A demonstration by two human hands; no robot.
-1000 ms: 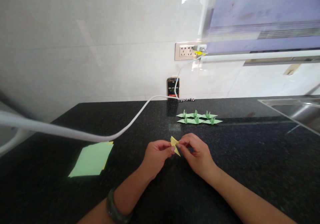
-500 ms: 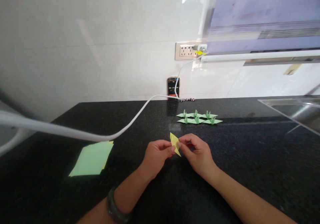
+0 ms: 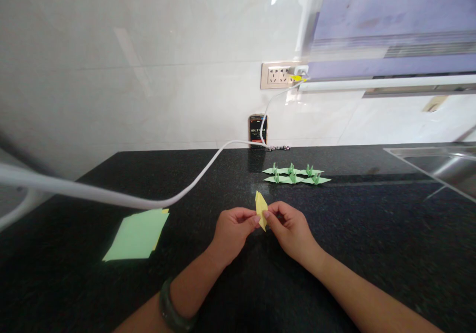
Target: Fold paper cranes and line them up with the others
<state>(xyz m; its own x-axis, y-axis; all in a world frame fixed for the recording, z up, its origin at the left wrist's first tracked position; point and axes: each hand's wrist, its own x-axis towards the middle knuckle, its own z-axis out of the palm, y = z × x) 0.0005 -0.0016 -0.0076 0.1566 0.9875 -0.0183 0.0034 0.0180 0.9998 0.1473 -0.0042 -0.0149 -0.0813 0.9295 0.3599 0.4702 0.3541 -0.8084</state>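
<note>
A small folded piece of yellow origami paper (image 3: 261,208) is held up above the dark counter, its pointed end facing away from me. My left hand (image 3: 235,231) pinches its left side between thumb and fingers; a bangle circles that wrist. From the other side, my right hand (image 3: 293,229) grips the same paper, thumb laid against its face. Beyond my hands, several folded green paper cranes (image 3: 293,178) stand in two rows. To the left lies a stack of green paper sheets (image 3: 137,236) with yellow edges showing beneath.
A phone (image 3: 258,131) showing a timer leans on the tiled wall. Its white cable (image 3: 197,179) sweeps across the left side, close to the camera, and up to a wall socket (image 3: 278,76). At the right, a metal sink (image 3: 446,166) is set into the black counter (image 3: 372,233).
The yellow paper now looks narrower and more upright, its top point higher. My right hand has shifted slightly, its thumb further onto the paper. My left hand stays nearly in place.
</note>
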